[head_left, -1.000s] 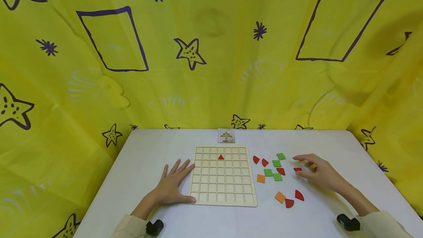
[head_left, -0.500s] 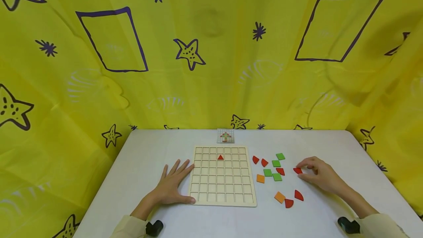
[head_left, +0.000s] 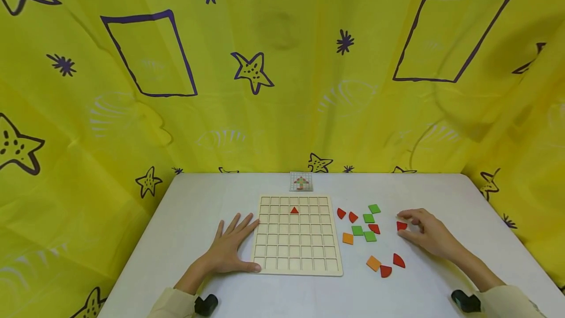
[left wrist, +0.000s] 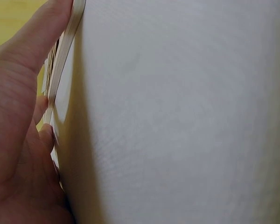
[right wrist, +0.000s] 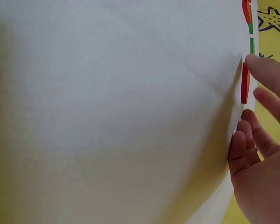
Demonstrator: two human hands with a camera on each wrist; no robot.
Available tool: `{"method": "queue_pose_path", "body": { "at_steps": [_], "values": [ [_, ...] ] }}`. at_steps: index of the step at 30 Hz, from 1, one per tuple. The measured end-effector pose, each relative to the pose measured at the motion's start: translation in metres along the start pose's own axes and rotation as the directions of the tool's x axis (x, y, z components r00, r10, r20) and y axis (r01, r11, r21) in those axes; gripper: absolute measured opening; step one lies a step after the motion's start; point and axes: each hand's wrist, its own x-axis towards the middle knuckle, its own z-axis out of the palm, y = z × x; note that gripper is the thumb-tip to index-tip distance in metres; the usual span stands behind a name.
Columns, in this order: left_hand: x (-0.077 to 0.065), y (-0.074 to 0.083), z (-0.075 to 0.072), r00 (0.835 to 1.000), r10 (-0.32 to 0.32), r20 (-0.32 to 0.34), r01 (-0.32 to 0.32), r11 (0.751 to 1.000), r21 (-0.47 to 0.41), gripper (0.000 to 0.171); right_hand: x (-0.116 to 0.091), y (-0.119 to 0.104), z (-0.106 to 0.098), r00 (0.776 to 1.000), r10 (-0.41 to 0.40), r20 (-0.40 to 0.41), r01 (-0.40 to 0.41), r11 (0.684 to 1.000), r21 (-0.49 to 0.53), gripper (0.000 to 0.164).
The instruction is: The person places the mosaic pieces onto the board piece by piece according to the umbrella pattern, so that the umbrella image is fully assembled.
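In the head view, my left hand (head_left: pixel 231 247) lies with fingers spread along the left side of a pale square grid board (head_left: pixel 300 266). Its thumb presses the near left corner. A red triangle tile (head_left: pixel 294 210) sits in one cell near the top. To the right of the loose tiles, my right hand (head_left: pixel 428 232) bends over a red quarter-circle tile (head_left: pixel 401 226). The thumb meets the tile's near side, while the index fingertip is just beyond its far side. In the right wrist view this red tile (right wrist: pixel 245 84) lies flat along the white tabletop, under the thumb tip.
Green square tiles (head_left: pixel 370 236), orange squares (head_left: pixel 347 238) and red quarter-circles (head_left: pixel 386 271) lie scattered between board and right hand. Behind the board is a small picture card (head_left: pixel 301 181) with a coloured pattern on a grid. A yellow curtain (head_left: pixel 282 126) hangs at the table's back edge.
My right thumb and index finger came down around the red quarter-circle tile, which has since turned and shifted slightly right; the index fingertip has parted from it. The left hand stays on the board.
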Motion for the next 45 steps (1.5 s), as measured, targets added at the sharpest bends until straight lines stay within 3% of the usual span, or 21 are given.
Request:
{"method": "queue_pose_path", "body": {
  "at_steps": [5, 10, 18, 24, 30, 36, 45],
  "values": [
    [-0.0003, 0.0015, -0.0011, 1.0, 0.0, 0.003, 0.0, 1.0, -0.002, 0.12, 0.0011, -0.0013, 0.003, 0.999, 0.053, -0.009, -0.054, 0.998, -0.02, 0.027],
    [-0.0004, 0.002, -0.0012, 1.0, 0.002, 0.001, -0.002, 1.0, -0.002, 0.12, 0.002, -0.0034, 0.002, 1.0, 0.009, 0.004, -0.009, 1.0, 0.006, 0.019],
    [-0.0007, 0.0026, -0.0013, 1.0, -0.001, 0.001, 0.001, 1.0, -0.002, 0.12, -0.0017, -0.0004, -0.004, 0.999, 0.043, 0.023, -0.044, 0.999, 0.001, 0.041],
    [-0.0009, 0.0022, -0.0008, 1.0, -0.003, -0.004, 0.003, 1.0, -0.002, 0.12, -0.0026, 0.002, -0.0045, 0.998, 0.056, 0.005, -0.056, 0.998, -0.019, 0.034],
    [-0.0016, 0.0024, -0.0006, 1.0, -0.003, -0.006, 0.003, 1.0, 0.013, 0.119, -0.0031, 0.0015, -0.005, 0.996, 0.084, -0.001, -0.084, 0.996, -0.022, 0.039],
    [-0.0015, 0.0031, -0.0015, 0.999, 0.035, -0.028, -0.035, 0.999, -0.001, 0.119, -0.003, 0.0017, -0.0041, 0.996, 0.089, -0.032, -0.09, 0.996, -0.027, 0.028],
    [-0.0016, 0.007, -0.0053, 1.0, -0.003, 0.014, 0.002, 1.0, 0.024, 0.118, -0.002, 0.0025, -0.0036, 0.996, 0.076, -0.037, -0.077, 0.997, -0.027, 0.022]
  ]
}}
